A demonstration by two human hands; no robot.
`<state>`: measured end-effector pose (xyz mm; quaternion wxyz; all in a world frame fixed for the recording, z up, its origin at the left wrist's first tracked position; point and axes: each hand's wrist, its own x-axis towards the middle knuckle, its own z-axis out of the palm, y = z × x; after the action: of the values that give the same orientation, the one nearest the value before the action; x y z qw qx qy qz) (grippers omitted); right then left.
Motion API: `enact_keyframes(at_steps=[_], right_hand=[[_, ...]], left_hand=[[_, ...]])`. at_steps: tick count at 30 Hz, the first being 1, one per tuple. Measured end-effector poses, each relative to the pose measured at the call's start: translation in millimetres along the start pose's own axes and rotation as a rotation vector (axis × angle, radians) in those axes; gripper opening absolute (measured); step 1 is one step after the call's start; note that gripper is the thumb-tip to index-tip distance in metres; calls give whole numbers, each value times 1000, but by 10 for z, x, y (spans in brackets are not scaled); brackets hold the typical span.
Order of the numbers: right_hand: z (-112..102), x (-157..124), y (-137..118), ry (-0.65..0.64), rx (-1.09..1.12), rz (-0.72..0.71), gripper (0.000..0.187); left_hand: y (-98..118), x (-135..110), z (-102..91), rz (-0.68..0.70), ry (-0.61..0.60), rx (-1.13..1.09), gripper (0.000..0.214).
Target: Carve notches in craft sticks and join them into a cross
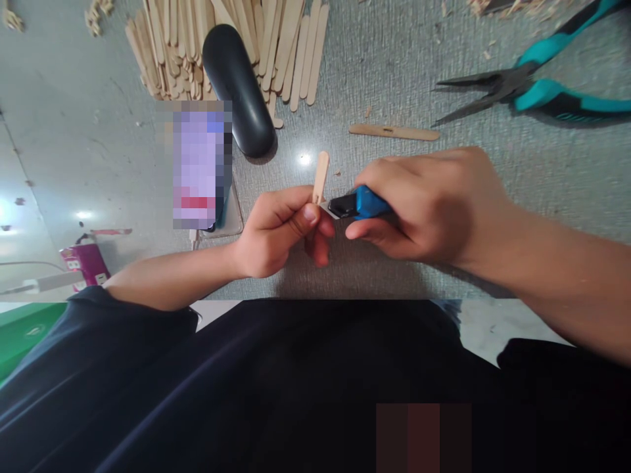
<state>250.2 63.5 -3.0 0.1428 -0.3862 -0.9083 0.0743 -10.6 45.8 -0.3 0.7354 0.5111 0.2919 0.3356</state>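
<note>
My left hand [283, 230] pinches a wooden craft stick [321, 172] between thumb and fingers, its rounded end pointing up and away from me. In my right hand [424, 203] is a utility knife [367, 202] with a blue and black handle. Its short blade meets the stick just above my left thumb, where a small notch shows in the wood. The stick's lower part is hidden by my fingers. Beyond my hands, another craft stick [394, 133] with a slot cut in its middle lies flat on the grey table [394, 66].
Many craft sticks [172, 39] are piled at the back, with a black oval case [239, 89] against them. A blurred-out phone [197, 167] lies left, cable attached. Teal-handled long-nose pliers [517, 85] rest open at right. Wood shavings [522, 6] are at the far edge; a purple box [89, 264] is far left.
</note>
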Motion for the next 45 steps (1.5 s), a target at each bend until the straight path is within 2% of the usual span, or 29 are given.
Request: enact_keyframes(at_steps=[8, 12, 17, 21, 24, 28, 31, 34, 38, 45], right_hand=[[-96, 69, -80, -187, 37, 105, 96], [-98, 79, -115, -182, 32, 97, 98], [-74, 79, -145, -188, 0, 149, 103], [-69, 77, -160, -78, -25, 179, 105], [-69, 66, -153, 45, 25, 144, 90], [-36, 36, -117, 311, 20, 139, 70], [-4, 23, -87, 373, 21, 102, 67], [-4, 27, -66, 267, 103, 54, 73], [-52, 39, -24, 104, 134, 89, 87], [-69, 14, 22, 11, 33, 85, 101]], left_hand=[[-60, -2, -48, 84, -60, -4, 45], [-39, -7, -57, 49, -60, 65, 46], [-21, 5, -13, 104, -13, 59, 46], [-27, 19, 22, 88, 45, -3, 48], [-31, 16, 14, 45, 55, -39, 50], [-24, 13, -12, 35, 28, -42, 48], [-18, 18, -7, 14, 28, -40, 48], [-26, 18, 17, -27, 80, -47, 45], [-52, 7, 39, -31, 128, -72, 45], [-135, 29, 6, 62, 142, -80, 39]])
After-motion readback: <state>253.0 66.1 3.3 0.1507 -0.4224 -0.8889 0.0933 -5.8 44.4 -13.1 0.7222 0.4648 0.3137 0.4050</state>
